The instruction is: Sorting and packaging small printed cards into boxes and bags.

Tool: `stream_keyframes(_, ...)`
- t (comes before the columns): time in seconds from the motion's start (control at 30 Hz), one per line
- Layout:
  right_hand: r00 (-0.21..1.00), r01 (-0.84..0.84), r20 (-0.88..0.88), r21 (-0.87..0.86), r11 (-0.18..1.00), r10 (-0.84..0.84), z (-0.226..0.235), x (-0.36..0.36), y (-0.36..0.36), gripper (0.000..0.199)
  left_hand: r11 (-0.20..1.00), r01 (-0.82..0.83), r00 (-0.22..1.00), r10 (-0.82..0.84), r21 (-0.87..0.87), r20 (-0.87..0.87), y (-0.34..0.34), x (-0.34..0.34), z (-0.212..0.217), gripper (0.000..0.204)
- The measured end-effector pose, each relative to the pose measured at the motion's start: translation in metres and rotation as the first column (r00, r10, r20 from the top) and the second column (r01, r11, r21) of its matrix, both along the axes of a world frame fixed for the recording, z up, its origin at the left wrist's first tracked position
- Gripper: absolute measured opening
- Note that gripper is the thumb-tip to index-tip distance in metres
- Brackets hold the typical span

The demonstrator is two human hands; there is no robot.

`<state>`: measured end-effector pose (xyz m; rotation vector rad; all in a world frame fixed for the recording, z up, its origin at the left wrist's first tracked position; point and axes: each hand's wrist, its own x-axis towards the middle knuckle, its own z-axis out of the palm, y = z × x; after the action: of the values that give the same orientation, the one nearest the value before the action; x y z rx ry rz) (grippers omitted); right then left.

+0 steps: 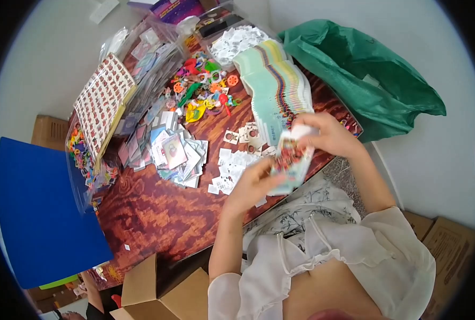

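Observation:
Near the table's front edge I hold a flat printed packet, pale green with a red picture, blurred by motion. My left hand grips its left side with the fingers closed. At its top end, the closed fingers of my right hand pinch a small white piece, which is smeared. Just beyond the hands lies a long fanned row of similar packets. Beside my left hand are a heap of small white paper squares and several small picture cards.
Clear sleeves with cards, loose colourful plastic trinkets and a tub of white slips cover the patterned table. A sticker sheet leans left. A green bag hangs right; an open carton stands below. Another person's arm shows lower left.

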<state>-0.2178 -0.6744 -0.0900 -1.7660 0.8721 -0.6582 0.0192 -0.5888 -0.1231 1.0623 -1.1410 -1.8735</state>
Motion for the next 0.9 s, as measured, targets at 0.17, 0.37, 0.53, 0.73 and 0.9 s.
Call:
stream_keyframes(0.17, 0.971, -0.239, 0.005, -0.090, 0.967, 0.240, 0.013, 0.045, 0.035, 0.025, 0.984, 0.090, 0.922, -0.023, 0.156, -0.387, 0.045, 0.002, -0.007, 0.062)
stream_keyframes(0.37, 0.995, -0.083, 0.001, -0.495, 0.865, 0.096, 0.003, 0.077, 0.060, 0.022, 0.947, -0.254, 0.914, 0.301, 0.197, -0.271, 0.084, 0.014, -0.019, 0.078)
stream_keyframes(0.53, 0.945, -0.300, 0.062, -0.231, 0.926, 0.322, -0.034, 0.086, 0.078, 0.017, 0.904, -0.422, 0.900, 0.427, 0.069, -0.086, 0.104, 0.032, -0.012, 0.084)
stream_keyframes(0.73, 0.968, -0.165, 0.154, -0.200, 0.966, 0.197, -0.007, 0.105, 0.091, 0.019, 0.943, -0.314, 0.921, 0.331, 0.112, -0.207, 0.114, 0.045, -0.020, 0.075)
stream_keyframes(0.9, 0.979, -0.195, -0.008, -0.339, 0.920, 0.205, -0.013, 0.107, 0.088, 0.031, 0.958, -0.203, 0.911, 0.260, 0.202, -0.319, 0.119, 0.047, -0.038, 0.064)
